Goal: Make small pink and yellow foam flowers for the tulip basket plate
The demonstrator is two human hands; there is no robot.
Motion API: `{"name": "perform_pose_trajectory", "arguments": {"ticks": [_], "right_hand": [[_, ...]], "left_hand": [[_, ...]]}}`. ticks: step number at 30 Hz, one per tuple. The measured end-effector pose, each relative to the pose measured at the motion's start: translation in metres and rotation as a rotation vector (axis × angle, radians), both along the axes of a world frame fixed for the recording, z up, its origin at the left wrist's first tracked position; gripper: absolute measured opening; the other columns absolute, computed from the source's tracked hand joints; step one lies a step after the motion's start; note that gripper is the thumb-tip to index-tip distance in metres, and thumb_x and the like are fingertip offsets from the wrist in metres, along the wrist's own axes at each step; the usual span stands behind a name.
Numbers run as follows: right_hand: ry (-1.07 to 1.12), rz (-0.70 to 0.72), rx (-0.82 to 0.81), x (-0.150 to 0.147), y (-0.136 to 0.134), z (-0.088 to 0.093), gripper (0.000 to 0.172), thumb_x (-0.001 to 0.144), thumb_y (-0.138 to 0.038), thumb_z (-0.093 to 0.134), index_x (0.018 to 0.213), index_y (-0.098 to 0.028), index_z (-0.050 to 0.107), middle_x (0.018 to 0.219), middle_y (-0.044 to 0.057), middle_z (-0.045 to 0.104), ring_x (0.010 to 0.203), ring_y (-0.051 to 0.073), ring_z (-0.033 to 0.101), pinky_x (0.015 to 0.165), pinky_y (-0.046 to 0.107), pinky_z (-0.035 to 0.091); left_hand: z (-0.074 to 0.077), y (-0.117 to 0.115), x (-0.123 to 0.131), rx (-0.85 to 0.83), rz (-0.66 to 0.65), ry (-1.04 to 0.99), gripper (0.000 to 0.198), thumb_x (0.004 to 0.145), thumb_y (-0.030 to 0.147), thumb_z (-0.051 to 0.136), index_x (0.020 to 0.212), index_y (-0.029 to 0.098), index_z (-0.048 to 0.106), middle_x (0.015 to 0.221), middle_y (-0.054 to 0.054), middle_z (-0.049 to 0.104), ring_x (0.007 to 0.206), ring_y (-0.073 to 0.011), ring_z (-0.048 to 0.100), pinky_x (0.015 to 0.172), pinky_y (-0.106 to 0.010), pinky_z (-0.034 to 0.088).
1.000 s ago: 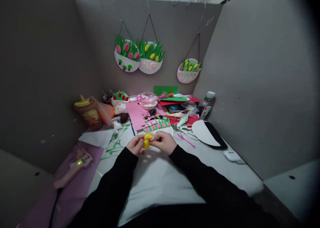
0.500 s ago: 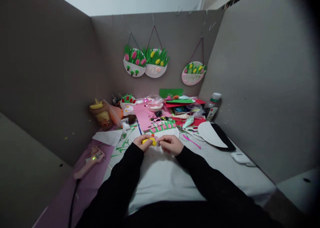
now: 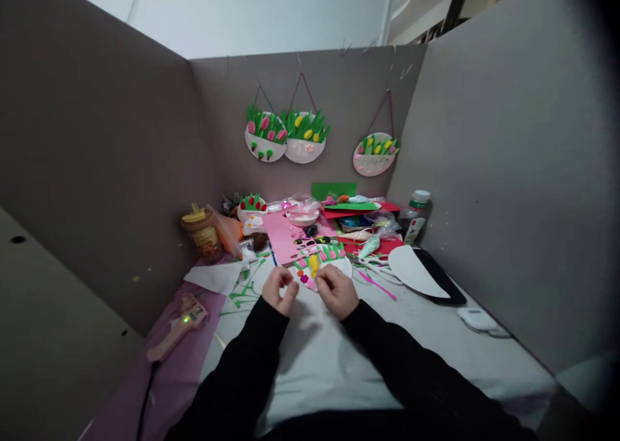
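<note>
Just above the fingertips of my right hand [image 3: 338, 292] is a small yellow piece [image 3: 314, 265], blurred, and the fingers are pinched on its lower end. Its exact kind does not show. My left hand [image 3: 279, 291] is a short way to the left, fingers loosely curled and thumb apart, with nothing visible in it. Beyond both hands lies a white paper plate craft [image 3: 340, 270] with pink paper tulips and green leaves. Small red and pink pieces [image 3: 304, 277] sit on its left part, between my hands.
A pink glue gun [image 3: 177, 331] with its light on lies at left, near green paper strips [image 3: 245, 294] and a yellow-lidded cup [image 3: 203, 234]. White scissors [image 3: 380, 271], a pink stick [image 3: 378, 286] and a white half plate [image 3: 416, 272] are at right. Finished plates [image 3: 305, 150] hang on the back panel.
The yellow piece has passed from my left hand to my right, now over the plate. My left hand has let go and drawn slightly apart. The view has tilted up a little.
</note>
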State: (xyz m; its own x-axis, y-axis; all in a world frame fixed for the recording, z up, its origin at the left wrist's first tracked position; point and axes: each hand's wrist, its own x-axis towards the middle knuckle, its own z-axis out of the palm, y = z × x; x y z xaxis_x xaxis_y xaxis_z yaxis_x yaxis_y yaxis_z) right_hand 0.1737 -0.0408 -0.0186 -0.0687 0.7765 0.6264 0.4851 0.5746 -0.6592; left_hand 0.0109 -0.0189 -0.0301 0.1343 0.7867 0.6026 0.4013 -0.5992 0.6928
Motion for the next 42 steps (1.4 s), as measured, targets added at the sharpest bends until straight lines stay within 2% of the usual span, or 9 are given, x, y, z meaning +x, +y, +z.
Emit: {"name": "perform_pose_trajectory", "arguments": {"ticks": [2,4,8,13,16,35,39,42], "right_hand": [[-0.169,0.003,0.111,-0.004,-0.003,-0.002,0.015,0.082,-0.023,0.039,0.071,-0.02,0.049,0.07,0.003,0.053,0.067,0.015,0.05,0.063,0.026,0.04],[-0.296,0.004,0.148,-0.008,-0.005,-0.006,0.017,0.084,-0.023,0.036,0.073,-0.019,0.049,0.071,0.004,0.053,0.067,0.016,0.05,0.061,0.025,0.04],[-0.471,-0.079,0.172,-0.012,-0.005,-0.011,0.019,0.084,-0.022,0.033,0.076,-0.018,0.049,0.07,0.005,0.054,0.065,0.016,0.05,0.057,0.025,0.038],[-0.595,-0.268,0.199,-0.013,-0.004,-0.01,0.015,0.081,-0.02,0.037,0.074,-0.017,0.05,0.07,0.006,0.055,0.063,0.016,0.049,0.054,0.025,0.034],[-0.627,-0.316,0.2,-0.013,-0.004,-0.01,0.014,0.08,-0.02,0.039,0.074,-0.017,0.052,0.07,0.006,0.055,0.062,0.016,0.049,0.053,0.025,0.031],[-0.705,-0.399,0.12,-0.017,-0.001,-0.01,0.011,0.079,-0.02,0.042,0.075,-0.017,0.052,0.07,0.006,0.057,0.058,0.016,0.05,0.05,0.027,0.026],[-0.678,-0.387,0.1,-0.016,0.002,-0.009,0.011,0.079,-0.02,0.042,0.075,-0.017,0.052,0.071,0.006,0.058,0.06,0.016,0.051,0.051,0.026,0.027],[-0.632,-0.305,0.119,-0.013,0.001,-0.007,0.013,0.08,-0.021,0.041,0.074,-0.017,0.052,0.07,0.005,0.058,0.064,0.016,0.053,0.055,0.025,0.031]], "left_hand": [[-0.004,-0.004,0.005,-0.007,-0.163,0.103,0.023,0.078,0.039,0.042,0.076,0.017,0.047,0.068,-0.001,0.049,0.061,-0.0128,0.046,0.056,-0.026,0.037],[-0.006,-0.007,0.009,-0.039,-0.19,0.177,0.024,0.082,0.038,0.038,0.075,0.017,0.048,0.065,-0.001,0.05,0.059,-0.0129,0.047,0.057,-0.026,0.038],[-0.008,-0.009,0.011,-0.012,-0.065,0.301,0.027,0.087,0.031,0.029,0.073,0.018,0.048,0.062,-0.002,0.05,0.058,-0.0134,0.048,0.057,-0.025,0.038],[-0.012,-0.006,0.012,0.096,0.064,0.438,0.027,0.087,0.029,0.029,0.072,0.019,0.048,0.062,-0.003,0.053,0.058,-0.0141,0.051,0.056,-0.024,0.037],[-0.014,-0.003,0.013,0.117,0.105,0.485,0.027,0.087,0.029,0.029,0.073,0.019,0.049,0.064,-0.004,0.056,0.059,-0.0139,0.052,0.056,-0.024,0.038],[-0.012,-0.007,0.015,0.186,0.143,0.49,0.024,0.085,0.026,0.035,0.066,0.019,0.047,0.06,-0.004,0.055,0.057,-0.0142,0.053,0.055,-0.024,0.036],[-0.012,-0.005,0.014,0.179,0.15,0.528,0.025,0.085,0.027,0.034,0.066,0.019,0.047,0.06,-0.004,0.055,0.057,-0.0136,0.053,0.054,-0.023,0.037],[-0.015,-0.001,0.01,0.143,0.073,0.508,0.027,0.087,0.028,0.03,0.07,0.019,0.049,0.062,-0.004,0.056,0.06,-0.0141,0.054,0.056,-0.023,0.04]]}}
